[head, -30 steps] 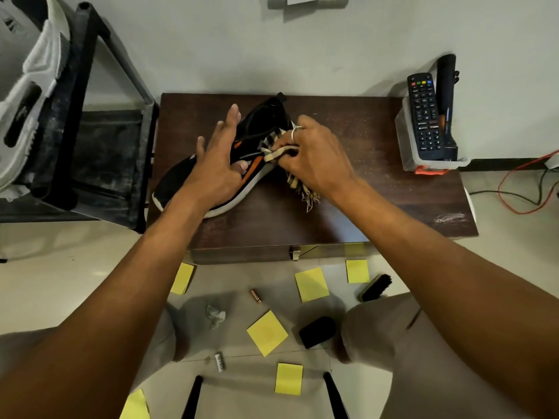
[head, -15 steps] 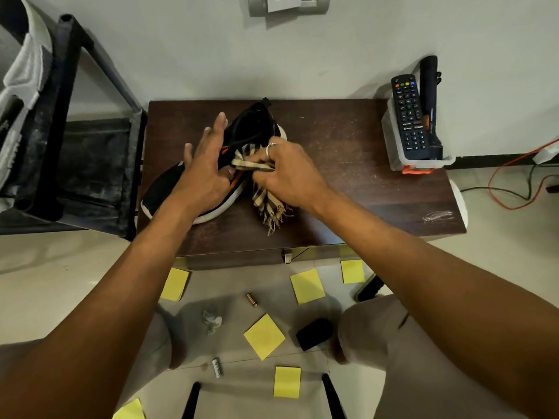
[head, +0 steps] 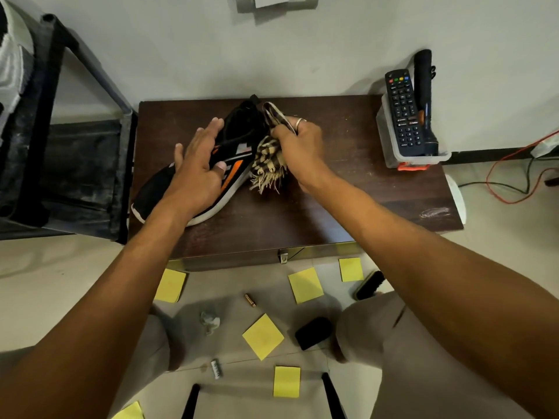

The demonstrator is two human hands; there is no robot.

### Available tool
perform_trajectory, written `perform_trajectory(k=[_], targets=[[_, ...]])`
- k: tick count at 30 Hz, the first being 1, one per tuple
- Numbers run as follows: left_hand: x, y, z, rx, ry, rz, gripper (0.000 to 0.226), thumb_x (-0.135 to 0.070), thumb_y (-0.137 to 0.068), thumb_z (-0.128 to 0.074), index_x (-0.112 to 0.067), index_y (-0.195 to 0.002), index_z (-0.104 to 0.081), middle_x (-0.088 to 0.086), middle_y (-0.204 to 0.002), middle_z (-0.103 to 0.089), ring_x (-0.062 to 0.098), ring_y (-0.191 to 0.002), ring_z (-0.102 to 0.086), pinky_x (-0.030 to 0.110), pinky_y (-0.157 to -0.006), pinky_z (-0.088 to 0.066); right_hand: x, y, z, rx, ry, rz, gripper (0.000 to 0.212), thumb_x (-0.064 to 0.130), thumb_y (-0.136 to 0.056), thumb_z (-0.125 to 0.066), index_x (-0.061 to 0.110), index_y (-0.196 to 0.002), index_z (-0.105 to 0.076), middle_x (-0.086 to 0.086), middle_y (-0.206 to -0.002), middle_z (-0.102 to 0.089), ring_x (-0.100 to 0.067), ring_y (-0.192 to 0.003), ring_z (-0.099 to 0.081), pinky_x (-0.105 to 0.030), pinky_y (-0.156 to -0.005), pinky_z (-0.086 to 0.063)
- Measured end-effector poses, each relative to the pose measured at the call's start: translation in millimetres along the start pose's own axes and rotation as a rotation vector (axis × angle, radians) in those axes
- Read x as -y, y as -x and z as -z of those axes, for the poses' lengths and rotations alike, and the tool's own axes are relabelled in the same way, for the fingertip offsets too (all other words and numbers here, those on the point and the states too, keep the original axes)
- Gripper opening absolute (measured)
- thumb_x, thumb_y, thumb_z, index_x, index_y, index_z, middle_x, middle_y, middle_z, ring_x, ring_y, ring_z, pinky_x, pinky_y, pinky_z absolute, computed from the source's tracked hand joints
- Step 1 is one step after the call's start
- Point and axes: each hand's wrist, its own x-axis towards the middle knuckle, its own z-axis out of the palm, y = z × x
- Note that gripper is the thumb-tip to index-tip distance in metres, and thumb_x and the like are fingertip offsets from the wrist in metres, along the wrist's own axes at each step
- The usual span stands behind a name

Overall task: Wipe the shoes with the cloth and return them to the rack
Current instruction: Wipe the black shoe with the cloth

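Pale wall and tiled floor surround a low dark wooden table [head: 302, 231]. On its left half lies a black sneaker [head: 239, 134] with orange stripes and a white sole, toe toward the near left corner. The left hand [head: 196, 173] rests flat on the sneaker's middle with its fingers straight and its thumb against the striped side. The right hand [head: 298, 143], which wears a ring, has its fingers curled round a checked fringed cloth [head: 267, 160]. It holds the cloth against the sneaker's heel end, with the fringe hanging down to the tabletop.

At the table's far right corner stands a clear plastic tub [head: 423, 160]. A black remote control [head: 403, 113] and a black torch-like cylinder [head: 425, 95] stand upright in it, leaning on the wall.

A dark metal rack [head: 87, 164] stands to the left of the table. A white-and-black shoe [head: 12, 71] at its top is cut off by the frame edge. The left hand hides the sneaker's midsection.

Yellow sticky notes [head: 263, 336] lie scattered on the floor below. A shoe brush [head: 370, 285] is partly hidden behind the right knee. A small black object [head: 314, 332] beside the knee is hard to identify.
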Motion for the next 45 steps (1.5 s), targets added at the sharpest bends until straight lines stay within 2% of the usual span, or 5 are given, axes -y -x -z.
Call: perform_trajectory(k=[7, 10, 26, 34, 45], targets=[[-8, 4, 2, -0.01, -0.013, 0.036, 0.073, -0.004, -0.105, -0.043, -0.043, -0.16, -0.017, -0.017, -0.169, -0.009, -0.015, -0.134, 0.01, 0.036, -0.124, 0.013, 6, -7, 27, 0.082, 0.205, -0.008, 0.021, 0.015, -0.081, -0.067, 0.017, -0.06, -0.065, 0.004, -0.055, -0.053, -0.004, -0.052, -0.047, -0.023, -0.053, -0.038], [-9, 2, 7, 0.011, 0.0, 0.071, 0.073, -0.007, -0.106, -0.045, -0.05, -0.158, -0.019, -0.013, -0.17, -0.009, 0.0, -0.147, 0.014, 0.042, -0.124, 0.009, 7, -17, 28, -0.045, 0.081, -0.019, 0.022, 0.016, -0.086, -0.066, 0.022, -0.065, -0.069, 0.005, -0.062, -0.064, -0.005, -0.057, -0.057, -0.023, -0.057, -0.045], [1, -7, 16, 0.124, -0.127, -0.075, 0.075, -0.003, -0.105, -0.048, -0.043, -0.16, -0.016, -0.015, -0.166, -0.017, -0.014, -0.139, 0.008, 0.022, -0.116, 0.014, 0, -4, 15, 0.116, -0.097, -0.068, 0.02, 0.008, -0.086, -0.065, 0.018, -0.07, -0.073, 0.0, -0.066, -0.071, -0.014, -0.063, -0.066, -0.034, -0.067, -0.056], [-22, -25, 45, 0.298, -0.305, -0.057, 0.075, -0.001, -0.103, -0.052, -0.045, -0.158, -0.024, -0.003, -0.17, -0.007, 0.005, -0.146, 0.018, 0.045, -0.124, 0.012, 0, -11, 34, -0.035, -0.066, -0.178, 0.017, 0.017, -0.078, -0.064, 0.017, -0.061, -0.067, 0.0, -0.062, -0.062, -0.016, -0.063, -0.057, -0.035, -0.064, -0.046], [-17, -40, 49, 0.365, -0.434, -0.062, 0.081, 0.004, -0.098, -0.057, -0.047, -0.154, -0.028, -0.013, -0.169, -0.016, 0.02, -0.157, 0.004, 0.055, -0.123, 0.009, 4, 6, 32, 0.256, -0.299, -0.309, 0.006, 0.006, -0.08, -0.065, 0.009, -0.077, -0.069, -0.01, -0.07, -0.068, -0.024, -0.067, -0.066, -0.036, -0.067, -0.056]])
